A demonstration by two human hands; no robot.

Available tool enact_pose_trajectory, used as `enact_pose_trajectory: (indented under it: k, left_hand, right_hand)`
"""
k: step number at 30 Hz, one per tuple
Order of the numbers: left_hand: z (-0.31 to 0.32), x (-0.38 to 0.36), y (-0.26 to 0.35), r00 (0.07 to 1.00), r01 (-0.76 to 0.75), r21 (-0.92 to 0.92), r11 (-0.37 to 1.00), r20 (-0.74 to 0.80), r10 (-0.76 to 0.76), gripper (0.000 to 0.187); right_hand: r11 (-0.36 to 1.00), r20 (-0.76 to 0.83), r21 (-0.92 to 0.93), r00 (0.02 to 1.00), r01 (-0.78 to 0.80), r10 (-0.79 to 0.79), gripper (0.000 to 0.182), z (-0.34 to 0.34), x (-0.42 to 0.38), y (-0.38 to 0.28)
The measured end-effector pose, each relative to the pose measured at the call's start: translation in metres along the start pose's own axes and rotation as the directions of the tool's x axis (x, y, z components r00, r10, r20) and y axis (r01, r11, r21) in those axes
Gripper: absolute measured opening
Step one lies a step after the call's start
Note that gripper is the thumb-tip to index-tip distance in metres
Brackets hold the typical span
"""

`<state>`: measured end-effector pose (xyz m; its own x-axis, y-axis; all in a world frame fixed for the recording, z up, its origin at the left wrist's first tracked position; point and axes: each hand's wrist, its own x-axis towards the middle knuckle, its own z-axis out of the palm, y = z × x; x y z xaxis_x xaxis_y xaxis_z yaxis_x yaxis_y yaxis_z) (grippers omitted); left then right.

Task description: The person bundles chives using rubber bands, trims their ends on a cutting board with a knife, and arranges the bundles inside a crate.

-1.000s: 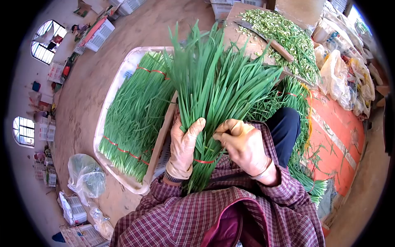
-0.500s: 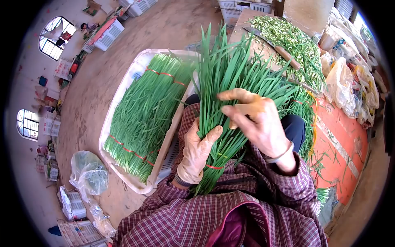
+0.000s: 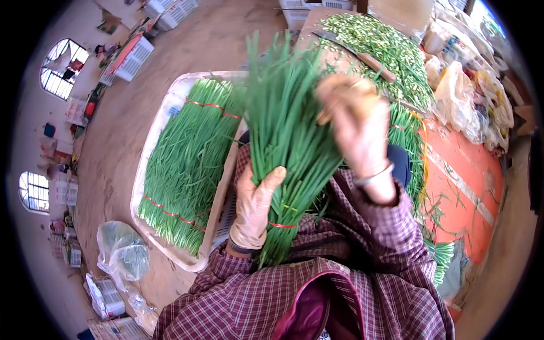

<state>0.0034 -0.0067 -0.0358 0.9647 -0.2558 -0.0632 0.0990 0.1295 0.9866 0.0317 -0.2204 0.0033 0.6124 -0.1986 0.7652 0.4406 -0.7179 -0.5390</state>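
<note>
My gloved left hand point(image 3: 252, 207) is wrapped round a large bunch of garlic chives point(image 3: 289, 130), with the thumb lying across the stalks. A red band circles the bunch lower down, close to my lap, and a yellow tie shows just above it. The leaf tips fan upward and are blurred. Beside the upper right of the leaves, my gloved right hand point(image 3: 360, 127) is smeared by motion, and its fingers cannot be made out. To the left, a white crate point(image 3: 144, 153) holds rows of garlic chives point(image 3: 184, 153) tied with red bands.
A knife point(image 3: 377, 66) lies on a board at the upper right, beside a heap of chopped stalks point(image 3: 391, 48). More tied chives point(image 3: 405, 141) rest on an orange surface point(image 3: 462, 181) at my right. Plastic bags point(image 3: 459, 96) are piled beyond; another bag point(image 3: 122, 249) sits on the floor.
My right hand has moved up and slightly right, away from the front of the bunch. The leaves that leaned right are now gathered more upright and swing leftward. My left hand keeps its hold.
</note>
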Motion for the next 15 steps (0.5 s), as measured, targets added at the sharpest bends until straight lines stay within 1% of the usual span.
enact_pose_trajectory:
  k: [1, 2, 3, 4, 6, 8, 10, 12, 13, 14, 15]
  left_hand:
    - [0.002, 0.0, 0.008, 0.999, -0.034, -0.006, 0.999, -0.017, 0.033, 0.041]
    - [-0.005, 0.002, 0.006, 0.999, -0.011, -0.02, 1.0, -0.037, 0.01, 0.04]
    - [-0.009, 0.003, 0.008, 0.999, 0.006, -0.01, 1.0, -0.034, -0.006, 0.041]
    - [-0.013, 0.004, 0.01, 0.999, 0.023, 0.001, 1.0, -0.032, -0.023, 0.042]
    - [-0.021, 0.008, 0.004, 0.998, -0.001, 0.004, 1.0, -0.056, 0.002, 0.041]
    - [-0.027, 0.01, 0.0, 0.998, 0.006, -0.025, 1.0, -0.065, -0.007, 0.04]
    - [-0.029, 0.01, -0.005, 0.998, -0.008, -0.017, 1.0, -0.067, 0.006, 0.04]
    - [-0.03, 0.008, -0.004, 0.999, -0.02, -0.058, 0.998, -0.026, 0.018, 0.039]
    - [-0.029, 0.008, -0.004, 0.998, -0.055, -0.034, 0.998, -0.028, 0.054, 0.038]
    - [-0.026, 0.007, -0.001, 0.998, -0.055, -0.032, 0.998, -0.034, 0.054, 0.038]
    - [-0.023, 0.007, 0.003, 0.999, -0.041, -0.037, 0.998, -0.019, 0.04, 0.038]
  right_hand:
    - [0.945, -0.055, 0.285, 0.982, -0.158, 0.181, 0.015, -0.015, 0.011, 0.002]
    - [0.933, -0.077, 0.303, 0.97, -0.197, 0.229, 0.024, -0.037, 0.017, 0.003]
    - [0.853, 0.006, 0.362, 0.916, -0.377, 0.402, 0.028, -0.054, 0.02, -0.001]
    - [0.832, 0.065, 0.263, 0.869, -0.488, 0.49, 0.025, -0.067, 0.016, 0.004]
    - [0.904, 0.149, 0.165, 0.916, -0.394, 0.372, 0.02, -0.074, -0.002, 0.016]
    - [0.936, 0.209, 0.198, 0.945, -0.292, 0.251, 0.017, -0.063, -0.023, 0.02]
    - [0.856, 0.349, 0.281, 0.877, -0.434, 0.33, 0.02, -0.053, -0.035, 0.015]
    - [0.897, 0.338, 0.249, 0.901, -0.364, 0.272, 0.021, -0.039, -0.042, 0.01]
    - [0.919, 0.357, 0.182, 0.894, -0.35, 0.27, 0.021, -0.035, -0.042, 0.006]
    - [0.935, 0.378, 0.115, 0.886, -0.334, 0.27, 0.021, -0.032, -0.043, 0.001]
    - [0.946, 0.366, 0.084, 0.892, -0.314, 0.264, 0.018, -0.024, -0.046, 0.0]
